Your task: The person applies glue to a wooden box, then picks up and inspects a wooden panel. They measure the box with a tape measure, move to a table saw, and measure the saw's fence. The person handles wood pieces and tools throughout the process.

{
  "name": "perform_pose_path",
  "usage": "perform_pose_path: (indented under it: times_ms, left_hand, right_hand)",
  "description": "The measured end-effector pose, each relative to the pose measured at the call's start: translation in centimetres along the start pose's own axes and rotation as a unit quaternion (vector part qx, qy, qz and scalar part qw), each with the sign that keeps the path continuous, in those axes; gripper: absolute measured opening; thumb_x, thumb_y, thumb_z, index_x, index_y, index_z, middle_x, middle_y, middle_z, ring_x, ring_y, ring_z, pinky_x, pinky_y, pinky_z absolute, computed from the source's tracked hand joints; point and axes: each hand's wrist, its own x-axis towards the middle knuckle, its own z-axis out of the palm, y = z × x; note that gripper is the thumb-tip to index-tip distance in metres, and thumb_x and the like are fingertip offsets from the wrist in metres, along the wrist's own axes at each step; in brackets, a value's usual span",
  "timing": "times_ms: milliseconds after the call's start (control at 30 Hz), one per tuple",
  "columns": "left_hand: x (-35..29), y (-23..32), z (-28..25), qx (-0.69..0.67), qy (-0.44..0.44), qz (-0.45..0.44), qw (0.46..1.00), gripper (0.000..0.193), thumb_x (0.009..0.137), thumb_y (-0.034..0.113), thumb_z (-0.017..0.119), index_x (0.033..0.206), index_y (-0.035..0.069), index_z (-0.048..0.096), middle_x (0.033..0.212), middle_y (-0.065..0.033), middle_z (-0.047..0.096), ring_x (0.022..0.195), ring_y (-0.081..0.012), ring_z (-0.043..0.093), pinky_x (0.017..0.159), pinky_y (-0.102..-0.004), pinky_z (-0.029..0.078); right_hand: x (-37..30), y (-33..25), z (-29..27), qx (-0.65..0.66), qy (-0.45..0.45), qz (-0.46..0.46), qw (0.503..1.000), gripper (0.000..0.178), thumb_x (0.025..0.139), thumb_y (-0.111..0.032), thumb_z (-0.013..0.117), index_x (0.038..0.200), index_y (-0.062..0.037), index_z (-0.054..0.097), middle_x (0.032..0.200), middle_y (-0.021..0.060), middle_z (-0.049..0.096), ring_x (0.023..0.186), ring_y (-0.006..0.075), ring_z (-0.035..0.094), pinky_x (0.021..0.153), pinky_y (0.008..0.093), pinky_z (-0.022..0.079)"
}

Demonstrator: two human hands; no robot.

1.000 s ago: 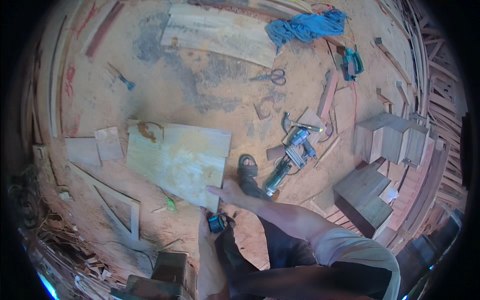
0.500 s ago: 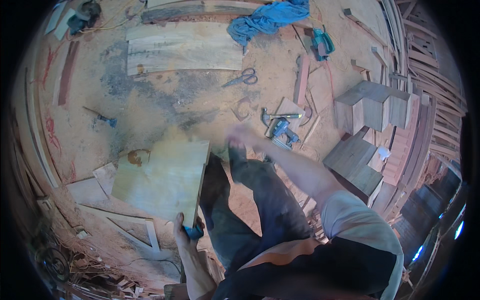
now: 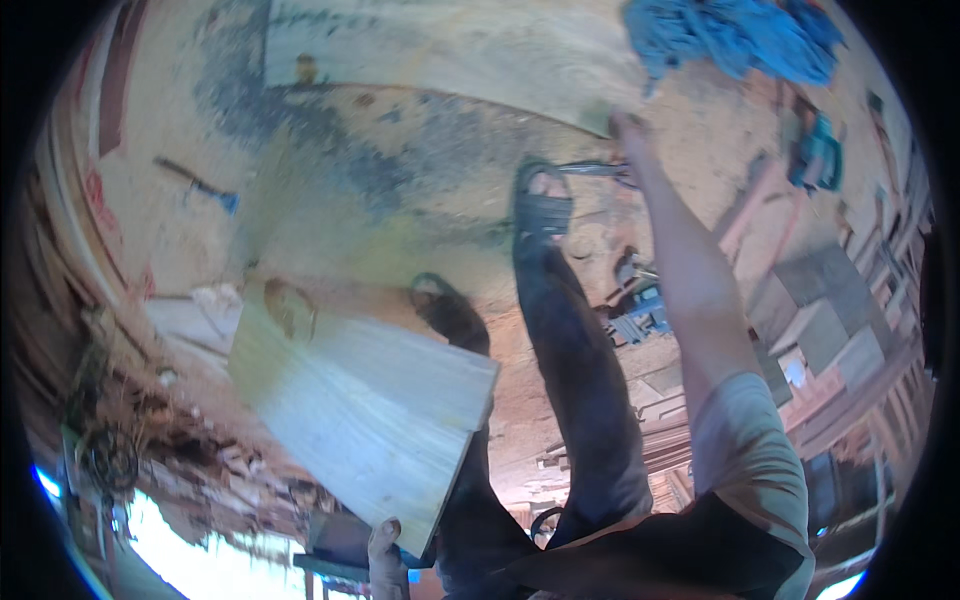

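Note:
My left hand holds the near corner of a pale wooden panel, thumb on top and fingers underneath. The panel is tilted beside my left leg, with a brown knot at its far left end. A bit of blue shows below that hand. My right arm stretches far forward, and my right hand is at the near right corner of a second pale board lying on the floor. Its fingers are blurred and partly hidden. Scissors lie just beside this hand, next to my sandalled right foot.
A blue cloth lies at the far right, near a green power tool. A blue-grey nail gun rests right of my leg. Grey wooden box shapes stand farther right. A blue-ended hand tool lies on the left floor.
My right hand has reached forward and right to the far board's corner. My right foot has stepped forward. The held panel has come nearer and turned, and the whole view has shifted.

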Motion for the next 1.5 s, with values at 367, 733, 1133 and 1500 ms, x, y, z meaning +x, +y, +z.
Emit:
perform_pose_path:
  times_ms: [367,733,1133,1500]
  left_hand:
    - [-1.9,4.2,1.4,-0.132,-0.092,0.008,0.987,0.073,0.084,0.041,0.074,0.133,-0.009,0.052,0.099,-0.0222,0.071,0.069,-0.0293,0.073,0.058,-0.0382,0.064]
    - [-8.3,8.9,-8.5,-0.217,-0.204,0.09,0.95,0.043,0.092,0.044,0.062,0.089,0.001,0.069,0.074,-0.0154,0.07,0.066,-0.0327,0.071,0.055,-0.0461,0.061]
    - [-19.0,13.9,-8.1,-0.18,-0.379,0.075,0.905,0.045,0.089,0.044,0.06,0.083,0.0,0.07,0.076,-0.0186,0.07,0.066,-0.0366,0.068,0.062,-0.048,0.057]
    - [-31.4,33.1,13.3,-0.136,-0.324,0.099,0.931,0.042,0.088,0.043,0.058,0.094,0.003,0.069,0.081,-0.0157,0.069,0.072,-0.0343,0.065,0.064,-0.0475,0.055]
  right_hand:
    - [-14.4,-8.3,-5.6,0.231,-0.27,0.115,0.928,0.06,0.093,-0.025,0.077,0.143,-0.0031,0.053,0.135,0.0107,0.064,0.12,0.0219,0.064,0.098,0.0396,0.056]
    - [-43.8,-32.4,-20.3,0.19,-0.204,-0.071,0.958,0.041,0.088,-0.01,0.075,0.125,0.006,0.065,0.117,0.0166,0.072,0.105,0.0244,0.07,0.092,0.0381,0.058]
    - [-70.4,-17.4,-40.8,0.582,0.143,0.028,0.8,0.045,0.093,-0.006,0.064,0.136,-0.0069,0.053,0.124,0.0119,0.064,0.113,0.0313,0.062,0.094,0.0522,0.056]
    - [-57.7,-15.0,-45.4,0.653,0.406,0.124,0.628,0.022,0.1,-0.017,0.058,0.119,-0.0053,0.061,0.118,0.0132,0.065,0.11,0.0281,0.064,0.1,0.0454,0.055]
